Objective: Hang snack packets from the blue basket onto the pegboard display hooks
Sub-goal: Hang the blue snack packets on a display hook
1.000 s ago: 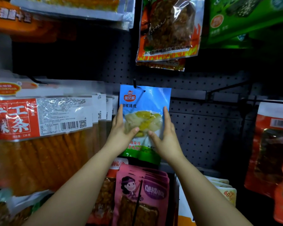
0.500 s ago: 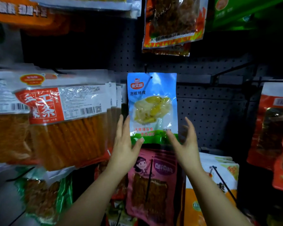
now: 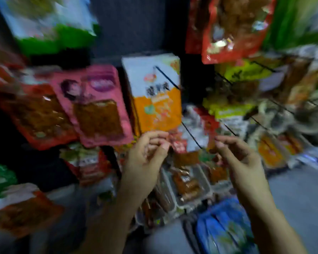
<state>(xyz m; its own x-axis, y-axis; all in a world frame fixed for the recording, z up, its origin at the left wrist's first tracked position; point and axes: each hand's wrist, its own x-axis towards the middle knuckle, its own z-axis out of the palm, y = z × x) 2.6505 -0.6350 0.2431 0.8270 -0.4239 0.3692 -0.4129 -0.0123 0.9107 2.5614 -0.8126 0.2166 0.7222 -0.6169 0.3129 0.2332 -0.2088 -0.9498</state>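
Left hand (image 3: 145,158) and right hand (image 3: 239,156) (blurred), each grip loosely curled, empty, above blue basket (image 3: 224,226).

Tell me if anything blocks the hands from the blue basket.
Nothing visible does. The left hand and right hand hang empty, fingers loosely curled, above the blue basket, open space below them. The frame is blurred.

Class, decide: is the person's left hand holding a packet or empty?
Empty. The left hand has loosely curled fingers with no packet between them, though the frame is blurred.
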